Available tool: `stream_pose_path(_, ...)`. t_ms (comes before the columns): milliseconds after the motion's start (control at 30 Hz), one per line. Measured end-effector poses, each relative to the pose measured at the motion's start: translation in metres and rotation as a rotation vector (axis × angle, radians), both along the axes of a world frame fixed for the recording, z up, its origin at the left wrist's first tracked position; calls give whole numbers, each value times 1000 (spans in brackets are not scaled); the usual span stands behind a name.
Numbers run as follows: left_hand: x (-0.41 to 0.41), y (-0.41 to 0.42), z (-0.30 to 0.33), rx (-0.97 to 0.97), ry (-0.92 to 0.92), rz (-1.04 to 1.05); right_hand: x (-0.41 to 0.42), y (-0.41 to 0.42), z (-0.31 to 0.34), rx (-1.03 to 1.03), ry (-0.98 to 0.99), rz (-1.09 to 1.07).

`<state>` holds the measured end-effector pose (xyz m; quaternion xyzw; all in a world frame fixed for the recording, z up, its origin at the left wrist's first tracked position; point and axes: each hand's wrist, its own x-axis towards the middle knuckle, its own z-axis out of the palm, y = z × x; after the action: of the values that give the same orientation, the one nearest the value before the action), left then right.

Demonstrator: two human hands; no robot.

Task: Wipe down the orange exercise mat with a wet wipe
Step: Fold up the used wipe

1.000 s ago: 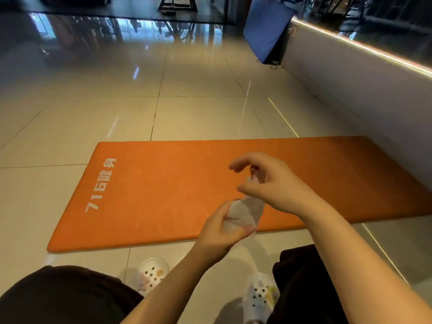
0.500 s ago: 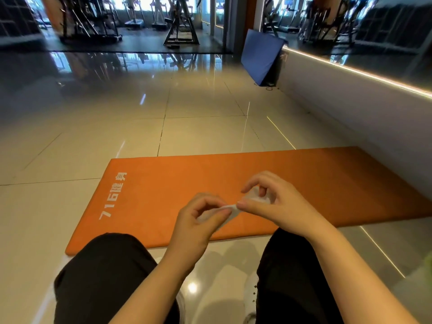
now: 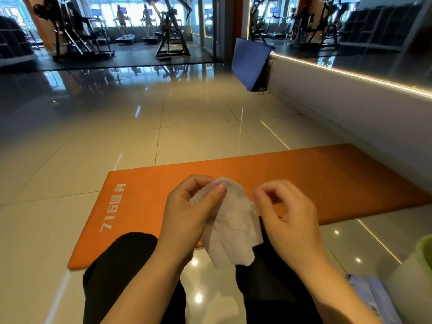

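Nearest, at the right edge of the view, a pale purple packet (image 3: 371,298) lies on the tiled floor (image 3: 70,183) beside a green-and-white roll (image 3: 418,272) that is only partly seen. Between the person's dark-trousered knees (image 3: 121,260) the wet wipe (image 3: 233,225) hangs partly unfolded; the left hand (image 3: 187,211) pinches its upper corner between thumb and curled fingers, and the sheet droops from there. The right hand (image 3: 287,216) sits just right of the wipe with its fingers curled; whether they hold the wipe's right edge cannot be told. Just beyond the hands the orange exercise mat (image 3: 304,178) lies flat on the tiles, its white lettering toward the left end and its right end running close to the low white wall (image 3: 350,118). The wipe is thin and limp, so it could tear if pulled apart too sharply, or slip from a one-corner pinch onto the floor and pick up grit before it reaches the mat. Used bunched, it would cover little and dry quickly. Farther off a blue mat (image 3: 250,61) leans on the wall, with gym machines (image 3: 170,31) beyond.
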<state>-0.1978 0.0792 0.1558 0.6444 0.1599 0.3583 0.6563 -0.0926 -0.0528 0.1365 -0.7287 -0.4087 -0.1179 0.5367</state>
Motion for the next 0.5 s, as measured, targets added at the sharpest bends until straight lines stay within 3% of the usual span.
stream_pose_path(100, 22, -20, 5, 46, 30, -139, -3, -16, -17, -64, 503, 291)
stream_pose_path(167, 42, -36, 8, 90, 60, -243, 9, -30, -26, 32, 696, 321)
stream_pose_path(267, 83, -51, 4, 185, 109, -303, 40, -61, -27, 96, 695, 74)
stream_pose_path(400, 139, -76, -13, 265, 195, -321, 86, -117, -30, 135, 729, -91)
stream_pose_path(500, 179, -116, -25, 272, 236, -467, 124, -178, -34, 149, 700, -322)
